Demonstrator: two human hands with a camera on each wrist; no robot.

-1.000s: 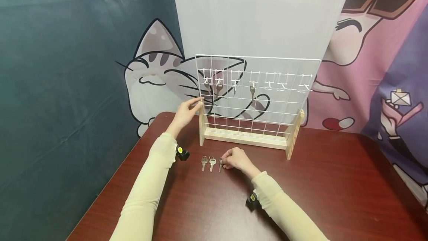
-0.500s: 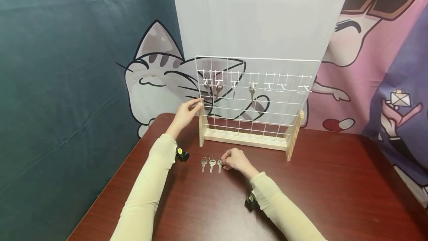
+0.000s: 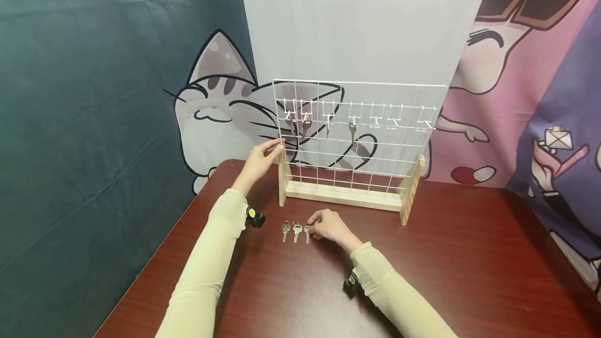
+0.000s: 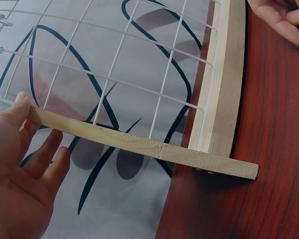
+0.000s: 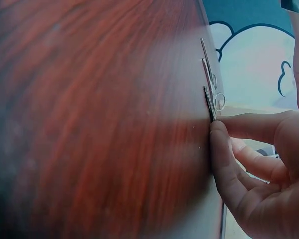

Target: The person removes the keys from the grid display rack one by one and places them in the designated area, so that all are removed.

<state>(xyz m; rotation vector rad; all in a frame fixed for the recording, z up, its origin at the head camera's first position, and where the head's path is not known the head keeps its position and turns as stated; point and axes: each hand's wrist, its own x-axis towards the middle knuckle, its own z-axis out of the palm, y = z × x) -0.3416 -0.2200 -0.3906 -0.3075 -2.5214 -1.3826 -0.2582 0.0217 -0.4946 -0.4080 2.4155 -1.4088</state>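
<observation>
In the head view, a white wire grid rack (image 3: 345,194) on a wooden base stands at the back of the table. My left hand (image 3: 260,163) grips the top of its left wooden post (image 4: 139,144), thumb on one side and fingers on the other. Three keys with small rings lie in a row before the rack: a left key (image 3: 285,232), a middle key (image 3: 297,231) and a right key (image 3: 307,233). My right hand (image 3: 328,225) pinches the right key by its head between thumb and forefinger, low at the tabletop; the fingers partly hide it.
White hooks (image 3: 394,121) run along the upper grid. Several keys hang on the left ones, among them a hanging key (image 3: 353,132); the hooks farther right bear none. A cartoon-printed cloth (image 3: 211,134) hangs behind the dark red table (image 3: 446,275).
The right key has turned from a slant to lie straight beside the other two, my right hand still pinching it. My left hand has stayed on the post.
</observation>
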